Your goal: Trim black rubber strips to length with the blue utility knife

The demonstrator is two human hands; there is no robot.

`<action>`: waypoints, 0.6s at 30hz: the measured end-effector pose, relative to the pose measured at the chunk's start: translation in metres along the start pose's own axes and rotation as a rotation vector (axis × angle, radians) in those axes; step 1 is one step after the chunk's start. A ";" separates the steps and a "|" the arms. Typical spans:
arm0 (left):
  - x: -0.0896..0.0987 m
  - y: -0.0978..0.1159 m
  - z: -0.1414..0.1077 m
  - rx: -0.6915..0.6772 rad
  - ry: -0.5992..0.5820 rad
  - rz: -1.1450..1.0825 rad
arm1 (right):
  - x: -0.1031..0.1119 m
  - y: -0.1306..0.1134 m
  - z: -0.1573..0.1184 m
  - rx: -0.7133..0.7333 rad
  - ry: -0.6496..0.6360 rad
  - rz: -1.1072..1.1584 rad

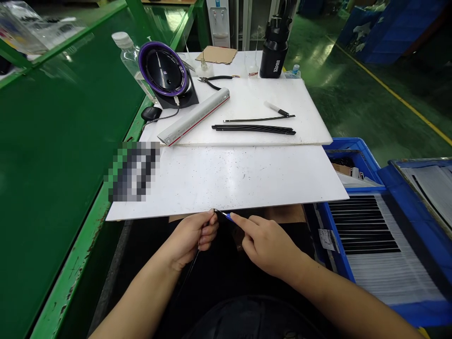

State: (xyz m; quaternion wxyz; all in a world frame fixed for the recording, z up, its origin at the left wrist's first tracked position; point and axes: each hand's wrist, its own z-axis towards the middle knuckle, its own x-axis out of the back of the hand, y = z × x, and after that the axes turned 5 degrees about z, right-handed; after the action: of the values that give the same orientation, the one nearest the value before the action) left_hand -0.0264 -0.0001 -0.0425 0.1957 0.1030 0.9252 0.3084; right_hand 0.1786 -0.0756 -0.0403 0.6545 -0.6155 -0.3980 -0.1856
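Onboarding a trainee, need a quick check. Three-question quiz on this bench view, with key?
1. Which hand holds the blue tool, and what does the other grip?
2. True or false: the pliers lie farther from the camera than the strip bundle.
3. What colour is the rim of the round device? A: green. B: purple. C: white.

Key:
1. Right hand; the left hand grips a black strip.
2. True.
3. B.

Glossy green floor (pixel 353 103), yellow floor line (pixel 388 88), green partition (pixel 70 132) at left, water dispenser (pixel 219 23) beyond white worktable (pixel 229 174)
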 end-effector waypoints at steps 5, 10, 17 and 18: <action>0.000 0.002 0.000 0.002 -0.003 -0.008 | 0.004 -0.003 0.002 -0.010 0.012 0.057; 0.001 0.000 0.000 -0.004 -0.007 0.007 | -0.001 -0.005 -0.001 0.005 -0.028 -0.075; 0.001 0.000 0.001 0.004 -0.019 0.002 | 0.004 -0.002 0.001 -0.018 -0.029 -0.021; 0.001 0.001 0.001 0.004 -0.023 -0.002 | 0.006 -0.002 0.002 -0.024 -0.026 0.029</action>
State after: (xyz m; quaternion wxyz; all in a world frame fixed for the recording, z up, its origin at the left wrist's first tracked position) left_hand -0.0271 0.0015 -0.0436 0.2064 0.1062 0.9236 0.3050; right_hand 0.1802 -0.0727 -0.0339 0.6444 -0.6312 -0.3956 -0.1728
